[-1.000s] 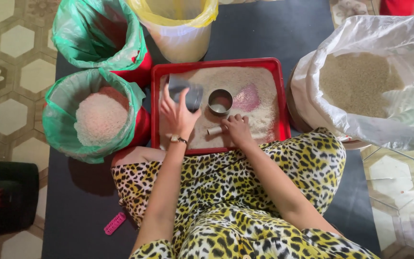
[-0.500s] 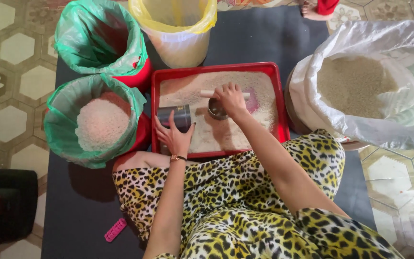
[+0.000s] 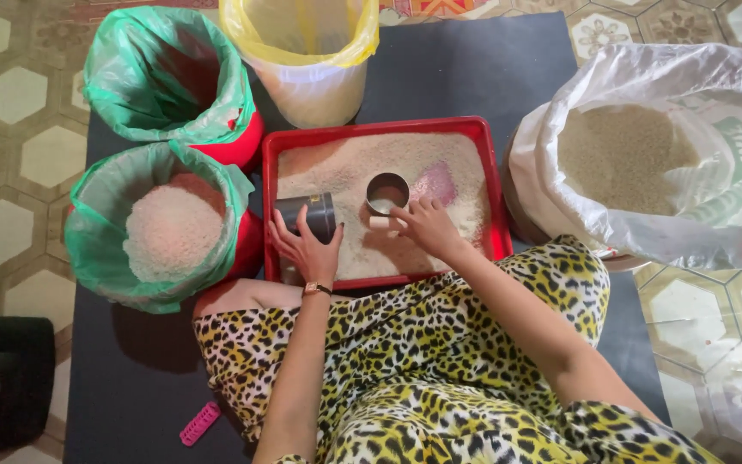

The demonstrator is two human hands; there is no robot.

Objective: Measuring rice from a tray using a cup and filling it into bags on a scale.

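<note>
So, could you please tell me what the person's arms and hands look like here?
Both arms are bare, with no sleeves showing. The left hand has a thin band with a small square face at its wrist, like a watch. The right hand wears no glove or ring that I can see.

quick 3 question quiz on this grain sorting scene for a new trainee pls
1. True or false: the left hand rests on the dark grey container in the red tray.
2. What does the right hand grip? A) a pink clip B) the handle of the metal scoop C) a bag edge
3. Which lined bucket holds white grain: the nearer green-lined bucket or the yellow-lined bucket?

Key: 1 true; 2 B; 3 the nearer green-lined bucket.
</note>
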